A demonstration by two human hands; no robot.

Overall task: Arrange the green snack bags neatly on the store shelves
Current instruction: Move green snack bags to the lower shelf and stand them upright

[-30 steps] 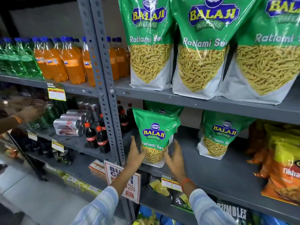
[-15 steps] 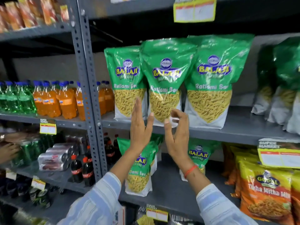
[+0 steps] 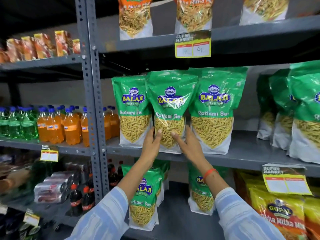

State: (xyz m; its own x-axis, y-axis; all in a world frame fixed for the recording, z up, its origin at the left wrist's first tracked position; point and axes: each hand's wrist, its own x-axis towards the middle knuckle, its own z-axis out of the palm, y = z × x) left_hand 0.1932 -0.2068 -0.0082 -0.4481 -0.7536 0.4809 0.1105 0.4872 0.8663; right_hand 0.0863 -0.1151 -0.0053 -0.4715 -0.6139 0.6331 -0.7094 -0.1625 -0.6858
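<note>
Three green Balaji snack bags stand in a row on the grey middle shelf (image 3: 242, 155). The middle green bag (image 3: 170, 101) sits slightly forward, overlapping the left bag (image 3: 131, 108) and the right bag (image 3: 214, 108). My left hand (image 3: 152, 142) grips its lower left side and my right hand (image 3: 188, 142) grips its lower right side. More green bags (image 3: 297, 108) stand at the far right of the same shelf. On the shelf below, two smaller green bags (image 3: 143, 196) (image 3: 199, 196) stand behind my forearms.
A grey perforated upright (image 3: 91, 101) splits the rack. To its left stand orange and green drink bottles (image 3: 57, 125), with cola bottles and cans below. Orange snack bags (image 3: 135, 16) fill the top shelf. Yellow bags (image 3: 280, 215) sit lower right. Another person's hand (image 3: 10, 179) reaches in at the left edge.
My hands left the small green bag on the lower shelf, rose to the middle shelf and closed on the sides of the middle large green bag. My view tilted upward.
</note>
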